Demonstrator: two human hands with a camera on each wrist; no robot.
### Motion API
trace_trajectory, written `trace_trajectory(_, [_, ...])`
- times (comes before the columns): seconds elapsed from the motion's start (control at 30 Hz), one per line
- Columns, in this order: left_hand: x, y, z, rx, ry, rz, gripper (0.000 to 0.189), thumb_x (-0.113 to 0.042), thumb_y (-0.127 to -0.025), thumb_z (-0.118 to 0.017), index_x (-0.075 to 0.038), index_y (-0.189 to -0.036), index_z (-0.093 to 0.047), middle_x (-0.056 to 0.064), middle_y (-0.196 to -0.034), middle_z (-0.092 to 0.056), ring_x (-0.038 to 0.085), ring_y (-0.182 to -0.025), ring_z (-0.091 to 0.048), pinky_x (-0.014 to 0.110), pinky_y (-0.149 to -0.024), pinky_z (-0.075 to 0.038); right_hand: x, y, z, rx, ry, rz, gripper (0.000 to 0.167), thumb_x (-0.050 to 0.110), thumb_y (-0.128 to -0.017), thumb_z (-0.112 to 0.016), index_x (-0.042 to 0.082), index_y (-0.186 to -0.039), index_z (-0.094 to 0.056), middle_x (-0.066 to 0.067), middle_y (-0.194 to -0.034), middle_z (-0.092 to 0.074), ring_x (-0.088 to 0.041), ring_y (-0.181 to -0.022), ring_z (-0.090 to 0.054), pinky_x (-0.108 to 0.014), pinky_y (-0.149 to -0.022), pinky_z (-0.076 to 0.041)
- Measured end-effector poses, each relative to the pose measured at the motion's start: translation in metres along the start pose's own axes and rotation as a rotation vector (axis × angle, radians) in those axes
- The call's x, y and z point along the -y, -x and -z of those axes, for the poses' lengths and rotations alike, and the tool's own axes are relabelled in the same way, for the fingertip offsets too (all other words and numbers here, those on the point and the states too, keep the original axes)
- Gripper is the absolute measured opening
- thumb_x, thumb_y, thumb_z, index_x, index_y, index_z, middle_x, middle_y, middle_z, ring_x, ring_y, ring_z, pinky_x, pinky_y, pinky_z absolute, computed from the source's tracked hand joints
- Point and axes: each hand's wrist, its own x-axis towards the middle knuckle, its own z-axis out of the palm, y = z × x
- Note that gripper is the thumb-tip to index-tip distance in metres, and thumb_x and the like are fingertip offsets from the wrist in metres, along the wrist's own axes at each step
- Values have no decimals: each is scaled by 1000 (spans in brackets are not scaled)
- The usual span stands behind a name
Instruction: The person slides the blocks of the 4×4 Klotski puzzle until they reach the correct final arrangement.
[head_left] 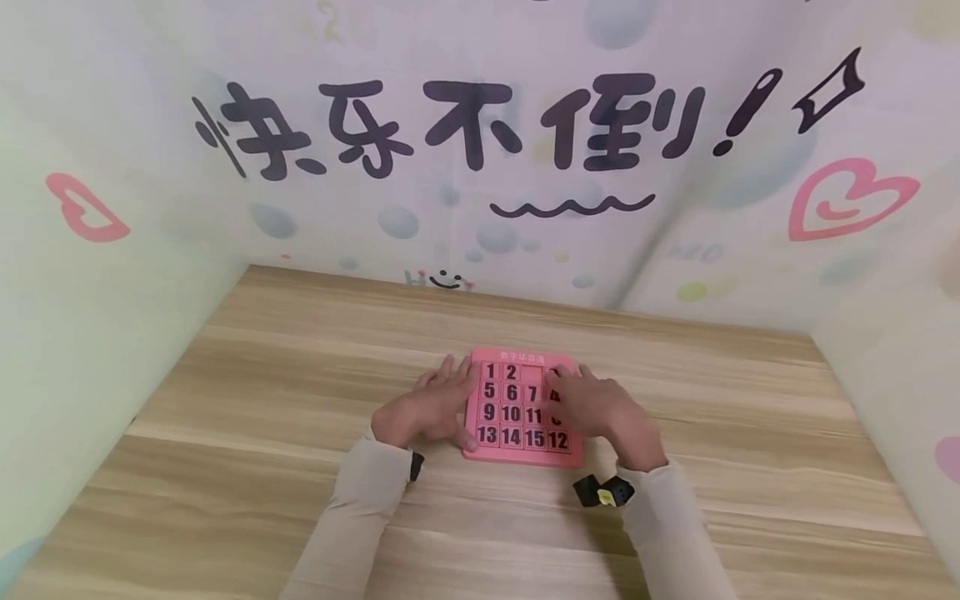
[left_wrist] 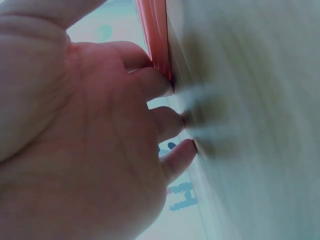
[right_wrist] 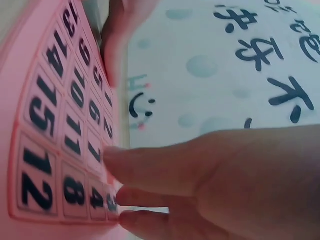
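A pink sliding number puzzle (head_left: 522, 457) lies flat on the table, with black numbers on square pink tiles. One gap (head_left: 533, 374) shows in its top row, right of the 2. My left hand (head_left: 431, 406) holds the puzzle's left side, thumb by the lower corner and fingers along the upper edge. In the left wrist view, fingertips (left_wrist: 181, 152) come down at the table beside the pink side. My right hand (head_left: 596, 400) reaches over the right column with fingers extended. In the right wrist view its thumb (right_wrist: 117, 162) is near the gap and other fingertips are by the 3.
The wood-grain table (head_left: 247, 450) extends around the puzzle. A printed white backdrop (head_left: 450, 208) with large black characters stands behind it, and pale side walls close in left and right. Dark wrist-worn devices (head_left: 603, 492) sit by the cuffs.
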Motion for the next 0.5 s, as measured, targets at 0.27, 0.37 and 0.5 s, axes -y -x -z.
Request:
trace_trajectory(0.27, [-1,0,0,-4,-5,8,119,-33,-75,-84,-6,-159,-4,10,-166,7,31,-152,16,47,-124,6,-4,4,2,96,12,-65,57,30,-102,-52,7,-152,-38,-17,-163,-23,-44,-149,-19,-63,-115,-27])
trace_trajectory(0.37, [-1,0,0,-5,0,8,119,-32,-75,-84,-7,-159,-4,9,-166,7,30,-152,15,47,-124,7,-2,4,1,82,40,-54,57,30,-102,-52,7,-152,-39,-17,-162,-25,-44,-148,-22,-63,-114,-29])
trace_trajectory(0.5, [0,0,0,-3,-9,8,120,-33,-75,-84,-7,-159,-3,10,-166,7,31,-152,15,47,-124,6,1,3,0,66,79,-32,57,32,-102,-52,9,-153,-39,-17,-162,-27,-44,-146,-26,-62,-111,-35])
